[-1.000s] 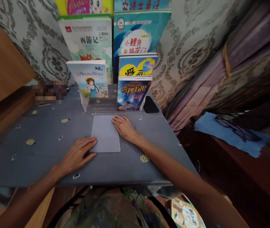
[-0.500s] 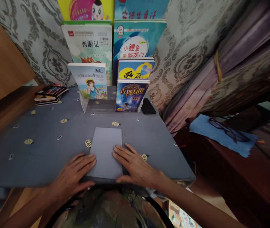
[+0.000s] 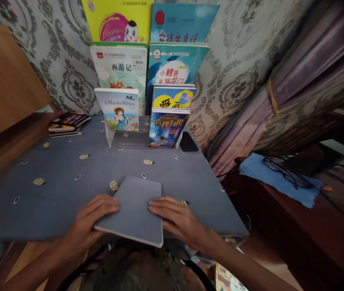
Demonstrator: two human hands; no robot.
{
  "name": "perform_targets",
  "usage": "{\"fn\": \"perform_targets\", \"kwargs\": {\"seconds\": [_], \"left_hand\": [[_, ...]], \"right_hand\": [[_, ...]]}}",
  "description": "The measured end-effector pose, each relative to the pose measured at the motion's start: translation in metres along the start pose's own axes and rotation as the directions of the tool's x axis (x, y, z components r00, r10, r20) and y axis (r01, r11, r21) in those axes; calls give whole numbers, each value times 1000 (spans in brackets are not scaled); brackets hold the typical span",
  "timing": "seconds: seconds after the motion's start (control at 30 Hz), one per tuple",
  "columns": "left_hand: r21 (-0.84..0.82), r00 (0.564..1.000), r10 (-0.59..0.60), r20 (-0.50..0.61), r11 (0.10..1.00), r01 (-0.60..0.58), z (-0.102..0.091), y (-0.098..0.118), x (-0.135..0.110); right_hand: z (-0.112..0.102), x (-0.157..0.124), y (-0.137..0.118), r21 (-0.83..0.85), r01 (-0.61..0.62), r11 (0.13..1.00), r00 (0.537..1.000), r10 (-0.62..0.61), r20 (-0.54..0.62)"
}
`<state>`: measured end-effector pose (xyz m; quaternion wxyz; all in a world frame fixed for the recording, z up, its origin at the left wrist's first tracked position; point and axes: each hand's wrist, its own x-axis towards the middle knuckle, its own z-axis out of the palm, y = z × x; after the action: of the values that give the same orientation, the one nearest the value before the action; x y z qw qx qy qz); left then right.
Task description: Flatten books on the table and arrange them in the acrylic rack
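Note:
A plain grey notebook (image 3: 137, 212) with rounded corners and a pale edge is between my hands, its near end raised and overhanging the table's front edge. My left hand (image 3: 95, 216) grips its left side, fingers on top and the thumb hidden underneath. On the opposite side my right hand (image 3: 179, 218) holds it the same way, with fingertips resting on the cover. Beneath lies the grey tablecloth (image 3: 69, 202), printed with yellow pineapples.
Upright books stand in a clear acrylic rack (image 3: 129, 140) at the back. A black phone (image 3: 188, 142) lies right of it. Several stacked books (image 3: 69, 123) lie at the back left. Glasses (image 3: 287, 173) rest on a blue cloth (image 3: 256, 171) on the dark furniture at right.
The notebook has come up off the table at its near end and turned slightly. Both hands went from lying flat on it to gripping its sides. The camera view tilted up a little.

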<state>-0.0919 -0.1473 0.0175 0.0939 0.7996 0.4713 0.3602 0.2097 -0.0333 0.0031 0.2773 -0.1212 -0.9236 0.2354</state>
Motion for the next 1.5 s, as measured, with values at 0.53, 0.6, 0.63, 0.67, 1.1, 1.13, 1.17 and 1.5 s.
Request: {"fn": "perform_targets", "kwargs": {"seconds": [0.53,0.6,0.63,0.67,1.1,1.13,1.17,1.5], "left_hand": [[-633,726,-657,-205,654,414,65,-83,125],[-701,707,-681,-189,599,389,64,-86,123],[-734,693,-699,-177,563,380,63,-87,122],[-763,684,-712,-158,528,373,63,-88,121],[-476,708,-665,-235,714,513,61,-102,106],[-425,728,-642,-241,744,516,60,-105,104],[-369,746,-616,-253,774,514,60,-107,103],[343,930,-323,-175,866,365,70,-121,98]], "right_hand": [[0,96,80,525,-338,781,751,560,-349],[6,99,85,601,-329,728,753,586,-299],[9,100,87,631,-330,702,752,599,-274],[12,100,89,654,-335,679,750,612,-251],[23,102,111,679,-447,582,734,673,-93],[24,102,112,677,-454,579,736,672,-82],[24,102,112,675,-461,577,739,671,-69],[11,102,118,358,-672,648,685,728,-34]]}}
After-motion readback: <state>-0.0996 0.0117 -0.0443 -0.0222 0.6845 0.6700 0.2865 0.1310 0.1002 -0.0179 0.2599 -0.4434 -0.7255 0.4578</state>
